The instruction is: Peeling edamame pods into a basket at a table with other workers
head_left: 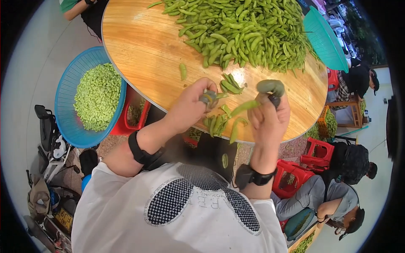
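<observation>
A round wooden table (139, 46) is seen from above, its top glossy, yellow-brown and streaked with grain. Across its far side a heap of unopened pods (249, 38) is spread, slender, curved and faintly bumpy, kept within arm's reach while the near edge is left for handwork. Beside the left rim a wide blue basket (63, 105) of slatted plastic is placed, apparently so that it lies close to the left arm; in it smooth, pale green shelled beans (99, 97) are gathered. At the far right a shallow teal basket (327, 40), also perforated plastic, is tipped on its side against the heap.

Over the near edge both hands are raised. By the right hand (272, 111) one plump pod (245, 108) is clamped at its end between thumb and fingers, so that its length is left exposed toward the other hand. The fingers of the left hand (190, 101) are curled together; whether anything is enclosed cannot be told. Below, a loose cluster of pods (217, 124) is bunched at the table's edge. On the right hand a grey-green finger cover (270, 87) is worn, apparently rubbery and for protection
</observation>
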`<state>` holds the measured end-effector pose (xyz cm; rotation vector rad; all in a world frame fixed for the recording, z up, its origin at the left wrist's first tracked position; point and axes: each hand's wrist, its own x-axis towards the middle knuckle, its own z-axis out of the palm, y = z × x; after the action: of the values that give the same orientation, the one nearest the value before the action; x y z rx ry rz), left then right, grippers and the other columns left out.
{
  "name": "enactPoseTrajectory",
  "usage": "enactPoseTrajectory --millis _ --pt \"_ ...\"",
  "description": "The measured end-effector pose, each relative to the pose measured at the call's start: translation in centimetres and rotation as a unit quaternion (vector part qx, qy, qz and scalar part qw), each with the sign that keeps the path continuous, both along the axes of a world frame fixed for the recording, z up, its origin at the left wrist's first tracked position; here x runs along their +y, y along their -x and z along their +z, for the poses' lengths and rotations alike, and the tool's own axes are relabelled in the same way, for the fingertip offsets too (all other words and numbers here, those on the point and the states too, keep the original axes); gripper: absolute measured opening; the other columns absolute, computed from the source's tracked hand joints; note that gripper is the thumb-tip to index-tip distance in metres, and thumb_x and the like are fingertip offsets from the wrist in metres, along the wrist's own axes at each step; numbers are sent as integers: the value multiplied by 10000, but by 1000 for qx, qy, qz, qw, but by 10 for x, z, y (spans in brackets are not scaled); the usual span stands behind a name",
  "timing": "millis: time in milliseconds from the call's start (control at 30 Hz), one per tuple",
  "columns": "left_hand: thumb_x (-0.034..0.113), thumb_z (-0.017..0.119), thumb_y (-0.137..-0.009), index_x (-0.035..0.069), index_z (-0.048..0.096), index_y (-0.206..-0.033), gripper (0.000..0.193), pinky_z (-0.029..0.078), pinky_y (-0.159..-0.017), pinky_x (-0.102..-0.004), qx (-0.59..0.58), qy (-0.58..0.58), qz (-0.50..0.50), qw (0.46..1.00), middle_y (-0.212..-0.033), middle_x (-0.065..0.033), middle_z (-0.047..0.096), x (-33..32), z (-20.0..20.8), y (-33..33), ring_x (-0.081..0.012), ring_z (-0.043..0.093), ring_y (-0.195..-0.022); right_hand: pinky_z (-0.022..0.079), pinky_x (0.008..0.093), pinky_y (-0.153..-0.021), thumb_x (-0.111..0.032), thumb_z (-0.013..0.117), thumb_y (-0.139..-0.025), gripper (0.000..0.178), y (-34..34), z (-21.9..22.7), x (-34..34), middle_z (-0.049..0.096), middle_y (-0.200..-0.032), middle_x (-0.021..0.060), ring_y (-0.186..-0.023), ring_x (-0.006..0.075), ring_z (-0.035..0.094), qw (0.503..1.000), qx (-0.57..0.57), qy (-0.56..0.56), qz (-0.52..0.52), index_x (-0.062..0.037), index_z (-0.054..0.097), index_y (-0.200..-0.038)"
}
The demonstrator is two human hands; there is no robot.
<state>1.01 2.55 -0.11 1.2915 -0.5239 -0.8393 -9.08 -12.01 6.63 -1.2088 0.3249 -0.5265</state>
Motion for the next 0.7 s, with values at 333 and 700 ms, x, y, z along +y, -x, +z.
enactPoseTrajectory --millis 333,700 --pt "-55 415 -683 16 441 -960 288 402 -651 -260 -117 25 51 991 -825 -69 491 11 6 7 -142 483 -757 455 317 -528 -45 601 -837 107 -15 -24 33 599 -711 147 -592 286 613 856 92 509 1 -11 542 -919" --pt "-42 401 -815 70 548 -1021 277 302 -507 -152 65 13 84 994 -836 6 554 60 27 -42 -26 418 -638 444 327 -537 -173 614 -832 215 -18 39 10 564 -628 72 -577 222 574 831 187 394 345 -9 582 -968"
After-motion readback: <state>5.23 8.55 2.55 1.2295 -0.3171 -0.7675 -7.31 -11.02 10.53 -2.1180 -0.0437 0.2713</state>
